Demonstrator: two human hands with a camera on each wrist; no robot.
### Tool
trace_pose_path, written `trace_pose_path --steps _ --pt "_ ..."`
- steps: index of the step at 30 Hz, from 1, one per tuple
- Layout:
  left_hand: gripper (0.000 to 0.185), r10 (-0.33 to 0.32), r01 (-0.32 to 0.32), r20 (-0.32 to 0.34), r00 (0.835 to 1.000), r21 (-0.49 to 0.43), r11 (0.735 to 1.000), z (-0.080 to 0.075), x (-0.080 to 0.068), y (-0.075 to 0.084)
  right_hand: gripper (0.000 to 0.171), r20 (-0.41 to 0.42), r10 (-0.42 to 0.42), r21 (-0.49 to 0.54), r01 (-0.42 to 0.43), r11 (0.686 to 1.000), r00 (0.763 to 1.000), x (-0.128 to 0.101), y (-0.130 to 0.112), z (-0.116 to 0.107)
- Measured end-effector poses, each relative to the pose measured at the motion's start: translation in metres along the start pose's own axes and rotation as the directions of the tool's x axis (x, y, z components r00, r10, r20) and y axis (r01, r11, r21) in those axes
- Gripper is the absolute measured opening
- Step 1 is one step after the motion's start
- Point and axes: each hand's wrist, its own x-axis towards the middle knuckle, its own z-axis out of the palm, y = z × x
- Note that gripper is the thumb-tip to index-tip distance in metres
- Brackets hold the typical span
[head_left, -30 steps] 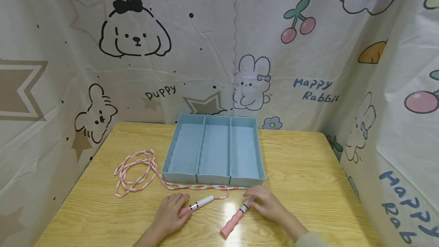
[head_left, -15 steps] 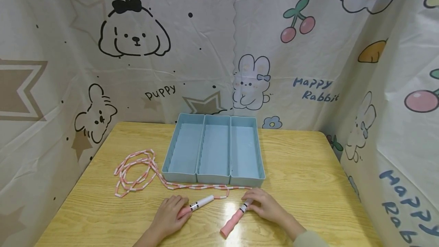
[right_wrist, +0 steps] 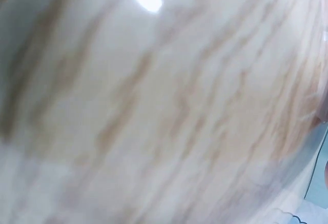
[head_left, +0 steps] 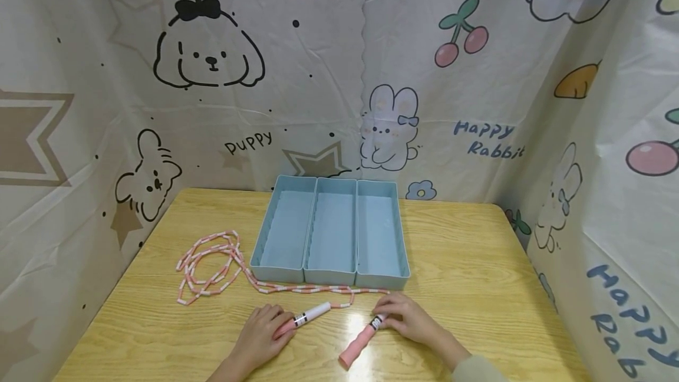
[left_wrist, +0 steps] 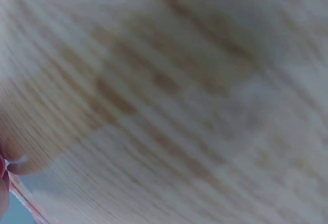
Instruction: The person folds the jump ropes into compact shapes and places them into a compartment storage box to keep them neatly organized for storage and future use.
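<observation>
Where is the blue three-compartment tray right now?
In the head view, the blue tray sits mid-table toward the back, beyond both hands, with the coiled rope at its left.

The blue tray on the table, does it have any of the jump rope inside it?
No, the blue tray has three bare compartments, and the jump rope lies on the table to its left and in front.
</observation>
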Motion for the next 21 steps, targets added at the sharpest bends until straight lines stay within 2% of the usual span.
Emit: trace_pose_path --steps 10,21 --pt "0.029 0.034 -0.036 -0.049 0.998 -0.033 0.999 0.0030 -0.0015 -0.0005 0.023 -0.007 -0.009 0.012 0.010 1.000 1.000 0.0011 0.0015 0.0002" --pt "0.029 0.053 -0.055 -0.049 0.997 -0.041 0.998 0.0045 -0.0023 -0.0016 0.021 -0.020 -0.010 0.004 0.011 1.000 1.000 0.0019 -0.0001 0.0016"
